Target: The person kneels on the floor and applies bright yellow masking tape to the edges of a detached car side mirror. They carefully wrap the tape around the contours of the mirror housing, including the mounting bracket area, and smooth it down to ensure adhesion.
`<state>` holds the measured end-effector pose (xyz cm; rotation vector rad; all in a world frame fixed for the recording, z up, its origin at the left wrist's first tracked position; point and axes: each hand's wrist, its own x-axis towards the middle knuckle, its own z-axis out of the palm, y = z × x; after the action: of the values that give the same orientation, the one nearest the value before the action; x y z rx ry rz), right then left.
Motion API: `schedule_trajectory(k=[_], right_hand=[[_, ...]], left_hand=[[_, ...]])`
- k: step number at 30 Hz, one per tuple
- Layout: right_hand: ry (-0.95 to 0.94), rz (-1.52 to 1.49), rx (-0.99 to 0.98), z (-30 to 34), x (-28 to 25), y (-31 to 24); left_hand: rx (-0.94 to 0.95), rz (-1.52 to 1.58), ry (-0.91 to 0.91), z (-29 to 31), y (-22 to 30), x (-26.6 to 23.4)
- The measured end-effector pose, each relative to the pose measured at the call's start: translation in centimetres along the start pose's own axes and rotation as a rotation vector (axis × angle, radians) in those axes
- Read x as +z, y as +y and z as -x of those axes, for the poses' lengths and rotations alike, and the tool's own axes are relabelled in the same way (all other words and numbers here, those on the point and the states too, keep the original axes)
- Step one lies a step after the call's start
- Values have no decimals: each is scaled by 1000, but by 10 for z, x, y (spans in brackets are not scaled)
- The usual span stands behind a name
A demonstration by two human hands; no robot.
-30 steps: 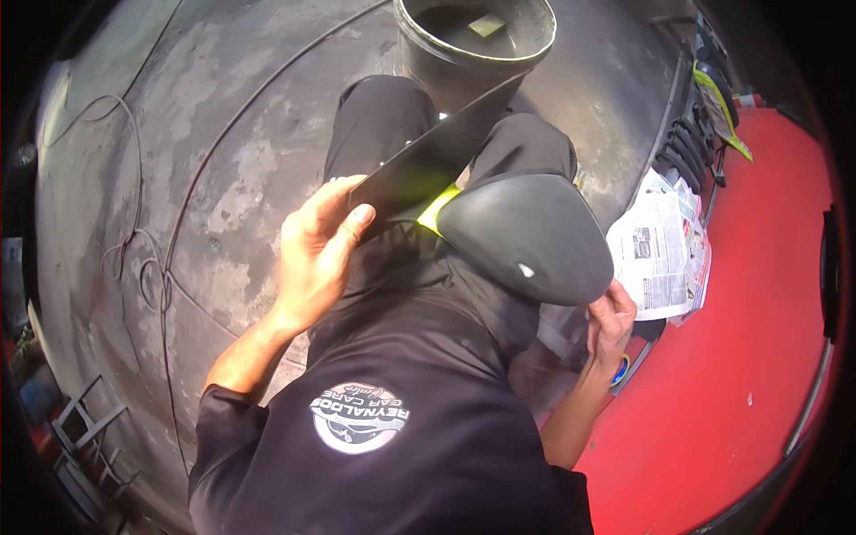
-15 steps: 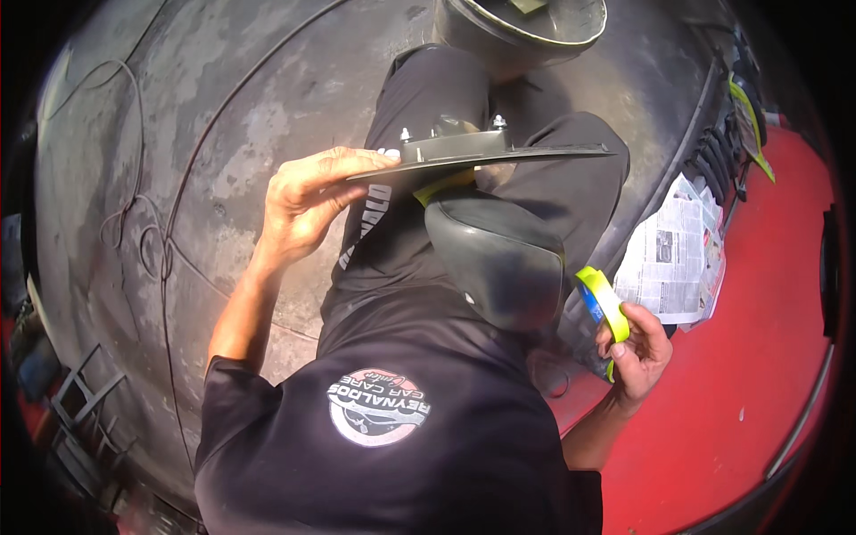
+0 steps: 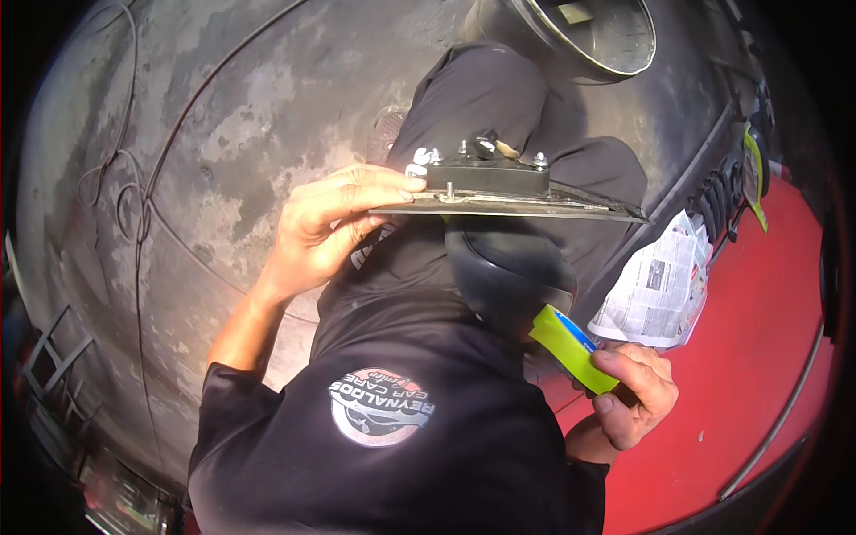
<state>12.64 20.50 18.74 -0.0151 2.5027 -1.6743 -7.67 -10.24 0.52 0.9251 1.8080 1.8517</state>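
Note:
A black car side mirror rests over my lap, its rounded housing (image 3: 508, 267) hanging below a flat mounting plate (image 3: 535, 212). Several threaded studs and a raised black block stand on the plate's upper face. My left hand (image 3: 334, 223) pinches the plate's left end between thumb and fingers. To the lower right of the housing, my right hand (image 3: 637, 392) grips a roll of yellow-green masking tape (image 3: 571, 352) with a blue inner core. The tape roll appears close to the housing's lower edge; whether they touch I cannot tell.
A round bucket (image 3: 629, 71) with something pale inside stands beyond my knees. Newspaper sheets (image 3: 655, 285) lie at the right, by a red floor (image 3: 713, 419). Dark parts line the far right edge, one with yellow-green tape. A thin cable (image 3: 147, 192) loops across the grey floor at left.
The mirror has shifted right and lower in view and tipped, showing more of the plate's studded face. My right hand has turned the tape roll and brought it left, nearer the housing.

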Motion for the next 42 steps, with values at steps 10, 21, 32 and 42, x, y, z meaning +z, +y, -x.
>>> schedule_trajectory(k=[10,21,32,42], right_hand=[[19,-97,165,-16,34,-9],[45,157,112,-28,47,-21],[-211,263,20,-68,49,-37],[-144,412,-131,-70,51,-28]], left_hand=[[320,-319,251,34,43,-11],[-741,962,-110,4,51,50],[-761,930,-92,3,48,51],[-752,711,236,-2,38,64]])
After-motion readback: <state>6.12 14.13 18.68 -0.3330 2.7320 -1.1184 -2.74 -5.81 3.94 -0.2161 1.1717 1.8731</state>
